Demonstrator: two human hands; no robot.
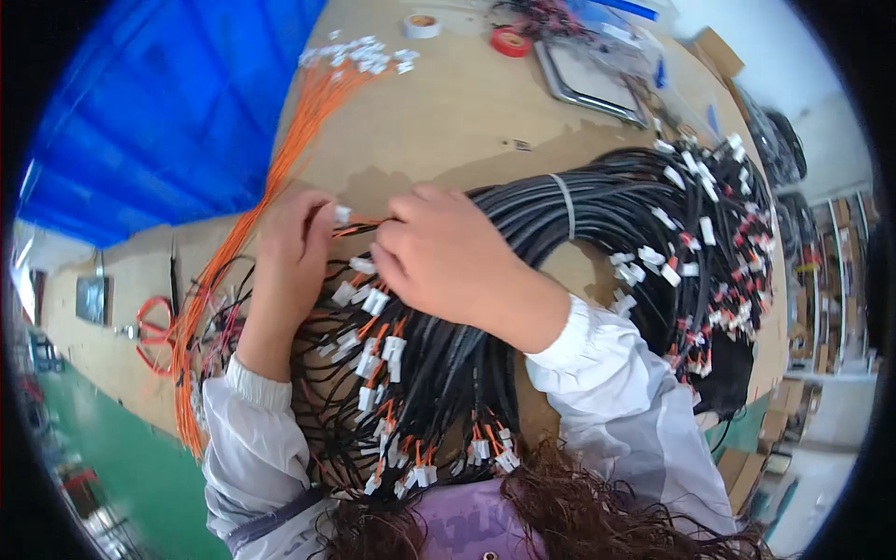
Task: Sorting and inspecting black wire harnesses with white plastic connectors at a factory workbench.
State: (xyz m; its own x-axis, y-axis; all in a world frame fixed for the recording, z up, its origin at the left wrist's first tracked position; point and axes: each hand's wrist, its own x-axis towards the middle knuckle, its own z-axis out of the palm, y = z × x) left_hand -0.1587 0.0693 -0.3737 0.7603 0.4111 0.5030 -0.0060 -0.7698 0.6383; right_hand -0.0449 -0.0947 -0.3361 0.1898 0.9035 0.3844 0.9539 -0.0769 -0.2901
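Note:
Above a big bundle of black cables (551, 205), my two hands are close together. My left hand (294, 247) is closed, pinching a small white connector (343, 216) between thumb and fingers. A short orange wire (367, 225) runs from that connector toward my right hand (443, 247), whose curled fingers grip the wire; its far end is hidden by them. Many white connectors (376, 301) on orange and black leads hang from the bundle just below my hands. A pale tie (566, 205) wraps the bundle. Left of my left wrist lies a long bunch of orange wires (308, 126) with white connector ends.
A blue plastic bin (177, 121) stands at the far left of the wooden table (448, 112). Red-handled scissors (154, 327) lie at the left edge. White tape (422, 26), red tape (511, 41) and a metal-rimmed tray (593, 84) are at the back. Shelves (840, 280) stand beyond, right.

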